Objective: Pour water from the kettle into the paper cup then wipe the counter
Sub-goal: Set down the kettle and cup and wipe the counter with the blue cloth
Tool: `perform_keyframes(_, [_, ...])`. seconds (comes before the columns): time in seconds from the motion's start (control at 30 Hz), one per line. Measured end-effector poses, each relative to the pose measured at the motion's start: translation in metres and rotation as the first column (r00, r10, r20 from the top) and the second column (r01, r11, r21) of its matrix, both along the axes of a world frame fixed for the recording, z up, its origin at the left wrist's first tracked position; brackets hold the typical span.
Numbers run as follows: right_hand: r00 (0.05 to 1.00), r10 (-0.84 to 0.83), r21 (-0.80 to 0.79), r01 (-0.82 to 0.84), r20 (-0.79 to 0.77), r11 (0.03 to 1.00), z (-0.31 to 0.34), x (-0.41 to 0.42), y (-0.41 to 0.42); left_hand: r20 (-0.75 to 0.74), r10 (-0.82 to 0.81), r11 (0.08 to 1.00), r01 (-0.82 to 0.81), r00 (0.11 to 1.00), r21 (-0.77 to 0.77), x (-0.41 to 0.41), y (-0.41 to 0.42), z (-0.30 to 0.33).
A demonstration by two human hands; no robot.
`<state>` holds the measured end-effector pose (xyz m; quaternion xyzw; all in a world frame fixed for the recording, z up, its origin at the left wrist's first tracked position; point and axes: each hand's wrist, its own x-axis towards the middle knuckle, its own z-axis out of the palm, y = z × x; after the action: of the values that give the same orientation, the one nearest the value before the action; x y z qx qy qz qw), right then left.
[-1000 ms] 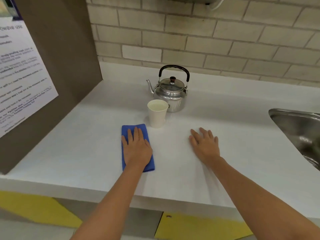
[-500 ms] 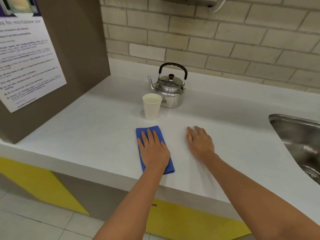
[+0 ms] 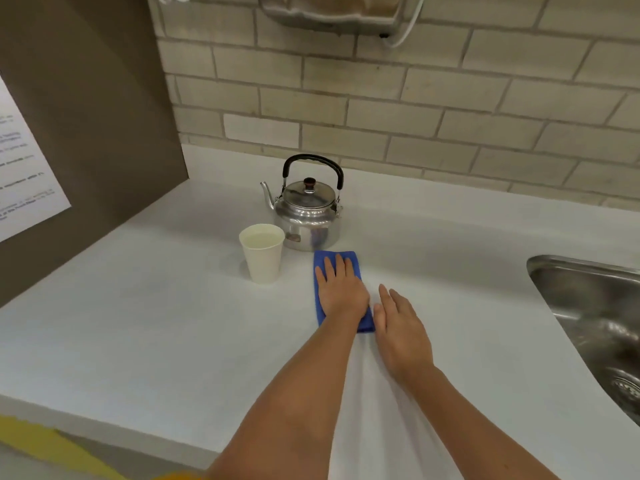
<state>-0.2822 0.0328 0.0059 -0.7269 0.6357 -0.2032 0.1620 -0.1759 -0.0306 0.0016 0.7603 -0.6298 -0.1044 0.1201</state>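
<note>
Cloth position first: we see the folded blue cloth (image 3: 337,258) lying flat on the white counter (image 3: 145,327), its long side running away from the counter's front edge toward the wall. The left hand (image 3: 341,289) is pressed palm-down on top of it with the fingers extended and close together — not curled around the fabric, not gripping it. The fingertips stop just short of the cloth's far edge, and a strip of blue shows along the left side of the hand and at the near right corner.

The right hand (image 3: 401,329) lies flat on the bare counter with the fingers straight, holding nothing. Its thumb side sits just beside the near right corner of the cloth; we cannot tell whether it touches the fabric. The two forearms converge from the lower edge of the view, so the hands rest side by side.

The steel kettle (image 3: 306,218) stands upright just beyond the cloth's far edge, near the brick wall (image 3: 433,109), with its black handle raised, its lid on and its spout pointing left. The paper cup (image 3: 262,252) stands upright left of the cloth and in front of the kettle's left side — close to both, touching neither as far as we can see. Liquid is visible inside the cup, well up toward the rim.

A stainless sink (image 3: 595,317) is set into the counter at the right, well apart from the hands. A brown panel (image 3: 104,116) bearing a printed notice (image 3: 24,178) bounds the counter on the left.
</note>
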Motion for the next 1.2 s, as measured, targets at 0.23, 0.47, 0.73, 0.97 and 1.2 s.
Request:
perform_keyframes(0.23, [0.994, -0.032, -0.029, 0.030, -0.102, 0.999, -0.001, 0.008, -0.004, 0.007, -0.130, 0.990, 0.130, 0.992, -0.055, 0.016, 0.019, -0.006])
perform_keyframes(0.47, [0.979, -0.044, 0.029, 0.051, -0.197, 0.998, 0.006, 0.066, -0.010, -0.072, -0.156, 0.980, 0.145, 0.985, -0.133, 0.076, 0.121, -0.014])
perform_keyframes(0.73, [0.970, 0.030, 0.070, -0.013, -0.241, 0.997, -0.004, 0.111, -0.011, -0.038, 0.003, 0.996, -0.006, 0.999, -0.087, 0.195, 0.178, -0.014])
perform_keyframes(0.97, [0.974, -0.051, 0.031, 0.059, -0.221, 0.998, -0.008, 0.111, -0.023, 0.027, 0.149, 0.988, -0.148, 0.988, -0.045, 0.270, 0.120, -0.012])
perform_keyframes(1.2, [0.960, -0.181, 0.020, 0.190, -0.212, 0.982, -0.011, 0.114, -0.045, 0.119, 0.151, 0.987, -0.156, 0.981, 0.031, 0.300, 0.032, -0.008])
